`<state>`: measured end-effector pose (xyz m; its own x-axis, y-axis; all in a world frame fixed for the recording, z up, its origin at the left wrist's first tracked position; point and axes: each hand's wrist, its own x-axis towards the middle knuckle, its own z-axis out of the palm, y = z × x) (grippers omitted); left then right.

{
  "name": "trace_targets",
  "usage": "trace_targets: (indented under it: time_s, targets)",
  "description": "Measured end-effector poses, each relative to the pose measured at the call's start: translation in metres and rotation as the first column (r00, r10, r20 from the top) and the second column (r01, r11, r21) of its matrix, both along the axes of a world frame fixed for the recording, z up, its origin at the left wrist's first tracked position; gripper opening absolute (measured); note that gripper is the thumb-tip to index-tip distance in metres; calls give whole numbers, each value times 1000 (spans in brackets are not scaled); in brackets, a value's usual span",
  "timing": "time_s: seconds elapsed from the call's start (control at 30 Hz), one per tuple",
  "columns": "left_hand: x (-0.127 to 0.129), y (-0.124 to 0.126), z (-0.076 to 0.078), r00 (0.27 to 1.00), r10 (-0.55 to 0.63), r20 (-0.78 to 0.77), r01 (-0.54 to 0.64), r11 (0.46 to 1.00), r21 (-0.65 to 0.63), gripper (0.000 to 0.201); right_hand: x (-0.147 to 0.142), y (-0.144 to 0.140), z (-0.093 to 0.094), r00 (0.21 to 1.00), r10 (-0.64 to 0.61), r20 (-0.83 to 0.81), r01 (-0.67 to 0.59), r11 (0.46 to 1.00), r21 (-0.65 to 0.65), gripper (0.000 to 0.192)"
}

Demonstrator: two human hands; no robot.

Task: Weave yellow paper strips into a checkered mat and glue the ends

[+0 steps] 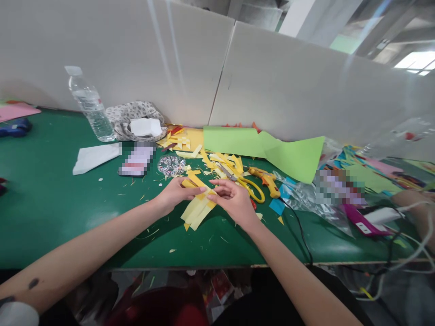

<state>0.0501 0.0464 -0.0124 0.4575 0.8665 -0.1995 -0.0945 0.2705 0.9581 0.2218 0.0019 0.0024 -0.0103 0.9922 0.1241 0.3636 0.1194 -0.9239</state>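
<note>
- Two hands are meeting over the middle of the green table [50, 203], both working one bundle of yellow paper strips [197, 209].
- Left hand [176, 192] is pinching the upper end of the strips between thumb and fingers, fingers narrow and curled around the paper.
- Right hand [234, 199] is lying palm partly up, fingers half curled, its fingertips touching the same strips from the right side.
- Strips are fanning down and to the left below both hands, their lower ends resting on the table.
- More yellow scraps [220, 163] are lying scattered just behind the hands.
- Yellow-handled scissors [246, 183] are lying just behind the right hand, with an orange-and-yellow glue gun [267, 177] beside them, its black cord running toward the near table edge.
- Round clear dish of small beads [171, 165] is sitting behind the left hand.
- Green paper sheet [265, 149] is lying folded against the white partition [288, 86].
- Water bottle [90, 106] is standing upright far left, beside a spotted cloth [131, 115] with a white pad on it.
- White folded paper [95, 156] is lying near the bottle.
- Another person's arm [416, 203] is resting at the far right edge, among coloured papers and plastic wrap.
</note>
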Motion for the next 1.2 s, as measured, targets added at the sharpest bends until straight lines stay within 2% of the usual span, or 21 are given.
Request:
trace_targets:
  time_s: [0.3, 0.5, 0.7, 0.87, 1.2]
  targets:
    - [0, 3, -7, 997, 70, 38, -70, 997, -14, 23, 0, 0, -6, 997, -61, 57, 57, 996, 76, 28]
    - [0, 3, -6, 993, 100, 59, -98, 994, -42, 23, 0, 1, -10, 997, -63, 37, 61, 996, 61, 28]
    - [1, 2, -5, 993, 105, 60, -101, 993, -60, 24, -1, 0, -9, 996, -85, 25, 82, 992, 92, 35]
    - [0, 3, -6, 993, 101, 69, -97, 994, -58, 22, -2, -1, -7, 996, -88, 30, 86, 993, 85, 26]
    - [0, 3, -6, 992, 91, 83, -89, 996, -33, 20, -3, 0, -7, 992, -123, 31, 119, 989, 92, 22]
